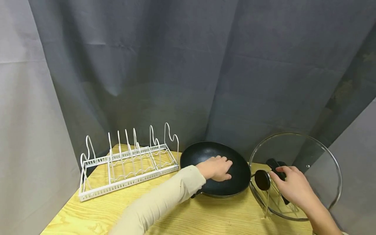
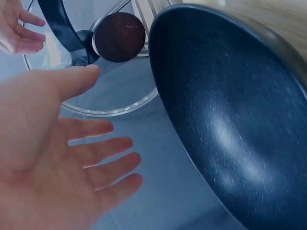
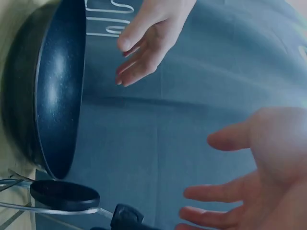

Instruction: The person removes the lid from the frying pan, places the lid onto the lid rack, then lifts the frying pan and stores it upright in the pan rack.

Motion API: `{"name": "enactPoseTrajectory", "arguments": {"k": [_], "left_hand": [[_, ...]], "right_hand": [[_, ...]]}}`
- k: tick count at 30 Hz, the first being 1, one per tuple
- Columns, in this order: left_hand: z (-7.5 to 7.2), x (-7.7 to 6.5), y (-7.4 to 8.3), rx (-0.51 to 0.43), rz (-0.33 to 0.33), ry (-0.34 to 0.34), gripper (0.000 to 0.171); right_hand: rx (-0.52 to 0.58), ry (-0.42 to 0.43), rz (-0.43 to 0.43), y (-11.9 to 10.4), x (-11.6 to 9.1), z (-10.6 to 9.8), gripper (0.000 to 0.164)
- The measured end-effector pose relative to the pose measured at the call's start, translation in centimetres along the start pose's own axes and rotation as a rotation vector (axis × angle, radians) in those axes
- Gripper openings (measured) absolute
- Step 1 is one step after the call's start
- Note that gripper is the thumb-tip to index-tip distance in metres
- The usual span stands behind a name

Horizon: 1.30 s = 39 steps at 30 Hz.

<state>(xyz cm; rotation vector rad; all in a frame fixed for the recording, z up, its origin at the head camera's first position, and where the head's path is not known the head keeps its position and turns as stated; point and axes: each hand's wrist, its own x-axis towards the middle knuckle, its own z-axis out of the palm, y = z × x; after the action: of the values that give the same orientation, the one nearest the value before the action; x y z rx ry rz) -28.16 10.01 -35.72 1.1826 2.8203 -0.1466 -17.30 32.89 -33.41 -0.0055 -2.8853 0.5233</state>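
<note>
My left hand (image 1: 216, 168) hovers over a black frying pan (image 1: 235, 182), its fingers spread and relaxed. In the left wrist view a gap shows between that hand and the pan's dark inner surface (image 2: 225, 110). My right hand (image 1: 293, 186) is beside the black handle (image 1: 274, 164) of a large glass lid (image 1: 305, 202) standing on edge. Both wrist views show the right hand's fingers apart, holding nothing. A dark round disc (image 1: 262, 180) and thin metal bars (image 1: 267, 202) are at the lid's left side; how they join is partly hidden.
A white wire rack (image 1: 129, 184) with upright dividers stands on the wooden table (image 1: 188, 218), left of the pan. Grey curtains (image 1: 176, 65) hang close behind the things and at both sides.
</note>
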Motion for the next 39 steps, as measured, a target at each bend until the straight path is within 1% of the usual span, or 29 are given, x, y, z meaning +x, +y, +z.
{"name": "enactPoseTrajectory", "arguments": {"k": [5, 8, 10, 13, 16, 21, 25, 30, 32, 34, 37, 39], "left_hand": [[0.4, -2.2, -2.1, 0.012, -0.024, -0.013, 0.055], [0.5, -3.4, -3.2, 0.028, -0.034, -0.020, 0.055], [0.7, -4.3, -3.8, 0.025, -0.037, -0.024, 0.055], [1.1, -5.5, -4.7, 0.005, -0.043, -0.031, 0.055], [1.8, -6.6, -5.6, -0.034, -0.050, -0.023, 0.056], [3.2, -8.1, -7.2, -0.128, -0.050, -0.005, 0.055], [4.6, -9.1, -8.7, -0.184, -0.037, 0.018, 0.052], [5.9, -10.0, -10.0, -0.264, -0.026, 0.042, 0.047], [6.3, -10.4, -10.4, -0.293, -0.019, 0.052, 0.046], [6.7, -10.7, -10.7, -0.304, -0.013, 0.065, 0.044], [7.4, -11.3, -11.1, -0.309, -0.009, 0.072, 0.044], [7.8, -11.7, -11.3, -0.320, -0.018, 0.055, 0.046]], "right_hand": [[0.034, 0.119, -0.068, -1.6, -0.6, 1.1, 0.054], [0.074, 0.147, -0.109, -2.6, -1.0, 1.8, 0.051], [0.110, 0.129, -0.111, -3.2, -1.3, 2.4, 0.051], [0.173, 0.064, -0.094, -4.1, -1.7, 3.2, 0.053], [0.218, 0.009, -0.070, -4.7, -1.9, 4.0, 0.056], [0.273, -0.032, -0.048, -5.4, -2.2, 5.6, 0.050], [0.324, -0.074, -0.027, -5.8, -2.5, 7.0, 0.044], [0.465, -0.141, 0.025, -6.3, -2.5, 8.7, 0.034], [0.533, -0.177, 0.051, -6.5, -2.5, 9.4, 0.033], [0.596, -0.214, 0.064, -6.8, -2.6, 10.1, 0.033], [0.671, -0.282, 0.059, -7.1, -2.7, 11.1, 0.036], [0.718, -0.322, 0.043, -7.3, -2.7, 11.7, 0.036]]}}
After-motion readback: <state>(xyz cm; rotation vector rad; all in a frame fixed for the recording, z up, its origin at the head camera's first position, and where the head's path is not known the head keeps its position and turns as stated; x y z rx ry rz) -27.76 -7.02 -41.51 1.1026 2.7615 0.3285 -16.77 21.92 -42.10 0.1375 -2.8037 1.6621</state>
